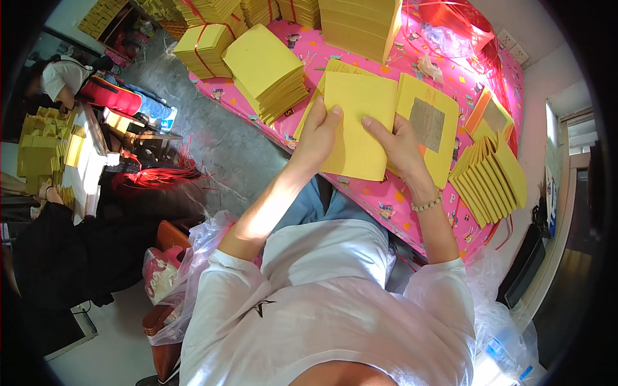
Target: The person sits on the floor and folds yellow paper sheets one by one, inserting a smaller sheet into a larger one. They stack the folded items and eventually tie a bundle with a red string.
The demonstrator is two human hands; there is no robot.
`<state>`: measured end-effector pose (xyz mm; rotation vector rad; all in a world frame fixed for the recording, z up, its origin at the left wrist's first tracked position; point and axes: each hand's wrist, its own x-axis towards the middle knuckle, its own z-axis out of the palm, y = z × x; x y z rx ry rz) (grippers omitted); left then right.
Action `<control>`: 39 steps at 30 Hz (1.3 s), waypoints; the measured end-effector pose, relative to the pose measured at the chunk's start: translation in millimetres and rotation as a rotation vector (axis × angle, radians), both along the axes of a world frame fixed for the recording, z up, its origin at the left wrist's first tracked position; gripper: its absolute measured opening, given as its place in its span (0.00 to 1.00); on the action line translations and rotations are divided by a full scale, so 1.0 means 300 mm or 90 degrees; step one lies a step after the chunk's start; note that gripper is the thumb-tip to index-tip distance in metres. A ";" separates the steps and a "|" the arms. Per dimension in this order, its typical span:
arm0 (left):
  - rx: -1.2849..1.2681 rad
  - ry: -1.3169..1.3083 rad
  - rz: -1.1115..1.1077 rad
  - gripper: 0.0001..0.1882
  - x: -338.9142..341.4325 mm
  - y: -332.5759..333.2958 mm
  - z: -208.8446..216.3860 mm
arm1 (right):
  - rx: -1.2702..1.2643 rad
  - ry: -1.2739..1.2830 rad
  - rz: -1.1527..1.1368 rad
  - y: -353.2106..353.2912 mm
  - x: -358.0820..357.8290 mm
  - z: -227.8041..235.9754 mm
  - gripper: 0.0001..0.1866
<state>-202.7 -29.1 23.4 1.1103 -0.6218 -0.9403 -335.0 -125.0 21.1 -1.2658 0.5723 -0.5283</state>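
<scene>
Both my hands hold a folded yellow paper sheet point(358, 122) over the pink patterned table point(393, 199). My left hand point(318, 135) grips its left edge with the thumb on top. My right hand point(398, 143) pinches the right edge; a bead bracelet sits on that wrist. Under the held sheet lies a stack of yellow sheets, the top one point(430, 128) showing a dull silver square in its middle. A fanned row of folded yellow papers point(490, 180) lies to the right of my right hand.
Tall stacks of yellow paper point(267, 71) stand at the table's left and back, some tied with red string point(205, 45). Red string and plastic point(450, 19) lie at the back right. Other people point(61, 80) work at a table on the left. Plastic bags point(183, 270) hang beside my chair.
</scene>
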 end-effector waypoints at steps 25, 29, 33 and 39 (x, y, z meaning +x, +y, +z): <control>-0.005 -0.072 0.046 0.18 0.005 0.026 -0.060 | 0.039 0.009 0.004 0.006 -0.016 -0.007 0.16; 0.003 -0.135 0.065 0.18 0.004 0.044 -0.044 | -0.016 0.024 -0.007 0.009 -0.015 0.018 0.16; 0.015 -0.088 0.040 0.17 0.008 0.062 -0.022 | -0.019 0.030 -0.010 0.002 -0.012 0.037 0.15; 0.017 -0.131 0.042 0.17 0.006 0.078 -0.025 | -0.027 -0.003 -0.083 0.003 0.000 0.048 0.15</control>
